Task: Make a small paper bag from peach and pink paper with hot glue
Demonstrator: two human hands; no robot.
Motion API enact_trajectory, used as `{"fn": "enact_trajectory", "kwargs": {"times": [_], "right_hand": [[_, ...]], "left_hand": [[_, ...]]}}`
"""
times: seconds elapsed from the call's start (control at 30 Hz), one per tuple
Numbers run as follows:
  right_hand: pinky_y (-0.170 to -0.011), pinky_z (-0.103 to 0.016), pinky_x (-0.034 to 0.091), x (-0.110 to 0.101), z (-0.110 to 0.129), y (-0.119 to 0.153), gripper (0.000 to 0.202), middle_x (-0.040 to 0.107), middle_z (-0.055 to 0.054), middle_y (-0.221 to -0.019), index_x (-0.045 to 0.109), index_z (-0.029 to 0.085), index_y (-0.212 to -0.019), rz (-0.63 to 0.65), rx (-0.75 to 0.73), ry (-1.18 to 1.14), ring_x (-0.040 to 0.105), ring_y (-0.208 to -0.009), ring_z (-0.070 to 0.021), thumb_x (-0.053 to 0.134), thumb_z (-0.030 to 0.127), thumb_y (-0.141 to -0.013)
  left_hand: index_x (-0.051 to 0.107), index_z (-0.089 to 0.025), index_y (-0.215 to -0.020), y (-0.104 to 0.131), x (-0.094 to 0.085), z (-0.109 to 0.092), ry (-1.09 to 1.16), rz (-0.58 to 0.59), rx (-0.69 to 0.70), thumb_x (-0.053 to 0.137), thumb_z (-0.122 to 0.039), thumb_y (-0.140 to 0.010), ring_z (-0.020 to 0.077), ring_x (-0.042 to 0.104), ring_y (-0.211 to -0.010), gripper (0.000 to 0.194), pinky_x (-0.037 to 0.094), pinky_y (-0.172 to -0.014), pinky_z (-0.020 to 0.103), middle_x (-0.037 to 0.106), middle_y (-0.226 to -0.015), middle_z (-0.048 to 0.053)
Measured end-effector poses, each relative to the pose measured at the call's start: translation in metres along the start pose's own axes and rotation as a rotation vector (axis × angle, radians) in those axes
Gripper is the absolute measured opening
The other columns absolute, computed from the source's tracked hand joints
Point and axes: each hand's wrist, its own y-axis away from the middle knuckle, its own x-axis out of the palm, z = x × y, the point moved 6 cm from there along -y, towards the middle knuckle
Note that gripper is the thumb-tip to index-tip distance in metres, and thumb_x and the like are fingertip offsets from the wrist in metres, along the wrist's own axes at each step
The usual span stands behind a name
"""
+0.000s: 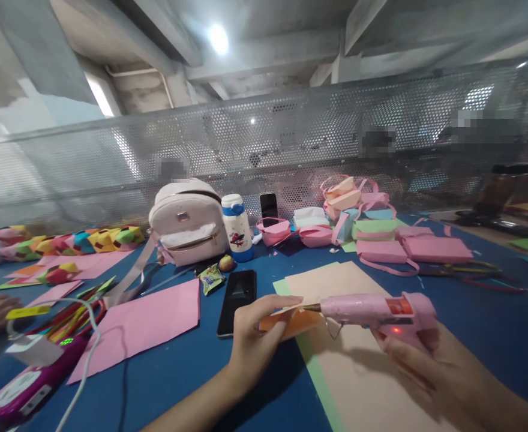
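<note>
Right hand [419,363], lower right of the frame, is wrapped round the grip of the glue gun [358,309], holding it level so the nozzle [312,307] meets the folded paper [306,325] just below centre. Left hand [255,324], apart from the right, pinches that paper between thumb and fingers, probably steadying its edge. Big sheets [367,381] lie underneath; paper bags [383,251] sit right of centre, seemingly set back for elbow room.

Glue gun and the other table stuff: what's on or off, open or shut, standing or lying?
Glue gun: red light on, in the right hand
Orange paper: pinched by the left hand
Near phone: flat, screen dark
Far phone: upright, screen dark
Bottle: standing, lid on
Backpack: upright, zips unclear
Purple device: lying down, green lights on
</note>
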Motion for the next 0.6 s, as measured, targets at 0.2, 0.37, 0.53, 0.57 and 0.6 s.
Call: {"fn": "enact_trajectory", "kwargs": {"times": [0.2,0.37,0.53,0.57,0.6], "right_hand": [[-0.060,-0.030,0.060,-0.0073,-0.0017,0.0017,0.054,0.072,-0.007,-0.085,0.069,0.023,-0.111,-0.155,-0.012,-0.015,0.067,-0.076,-0.0260,0.068,0.064,-0.075],[-0.062,-0.032,0.060,-0.0094,-0.0027,-0.0011,0.052,0.069,-0.007,-0.076,0.069,0.024,-0.112,-0.092,-0.042,0.038,0.065,-0.076,-0.0269,0.070,0.060,-0.074],[-0.046,-0.025,0.050,-0.0060,-0.0049,0.0021,0.057,0.065,-0.004,-0.071,0.065,0.023,-0.116,-0.101,0.029,-0.003,0.053,-0.053,-0.0158,0.067,0.064,-0.076],[-0.041,-0.023,0.045,-0.0044,-0.0058,0.0023,0.057,0.064,-0.002,-0.070,0.064,0.023,-0.117,-0.082,0.043,-0.005,0.046,-0.047,-0.0122,0.066,0.064,-0.077],[-0.037,-0.021,0.040,-0.0033,-0.0060,0.0021,0.055,0.063,-0.001,-0.068,0.063,0.023,-0.116,-0.064,0.043,-0.003,0.040,-0.043,-0.0097,0.065,0.063,-0.078]], "left_hand": [[0.078,-0.019,-0.093,0.0006,0.0006,0.0031,0.005,0.008,-0.021,0.058,-0.006,-0.084,0.0180,0.075,-0.086,0.026,0.058,-0.079,0.022,0.079,-0.092,0.004],[0.077,-0.020,-0.093,0.0012,0.0002,0.0045,0.000,-0.001,-0.024,0.059,-0.003,-0.083,0.0169,0.075,-0.088,0.027,0.058,-0.080,0.021,0.079,-0.094,0.002],[0.076,-0.021,-0.093,0.0004,-0.0006,0.0027,0.009,-0.016,0.005,0.060,-0.004,-0.084,0.0163,0.075,-0.088,0.025,0.058,-0.080,0.020,0.079,-0.094,0.002],[0.076,-0.021,-0.093,0.0003,-0.0007,0.0022,0.007,-0.015,0.011,0.060,-0.005,-0.084,0.0163,0.075,-0.087,0.024,0.058,-0.079,0.020,0.079,-0.094,0.002],[0.076,-0.021,-0.093,0.0002,-0.0006,0.0020,0.006,-0.011,0.014,0.060,-0.005,-0.084,0.0164,0.075,-0.088,0.024,0.059,-0.079,0.020,0.079,-0.094,0.002]]}}
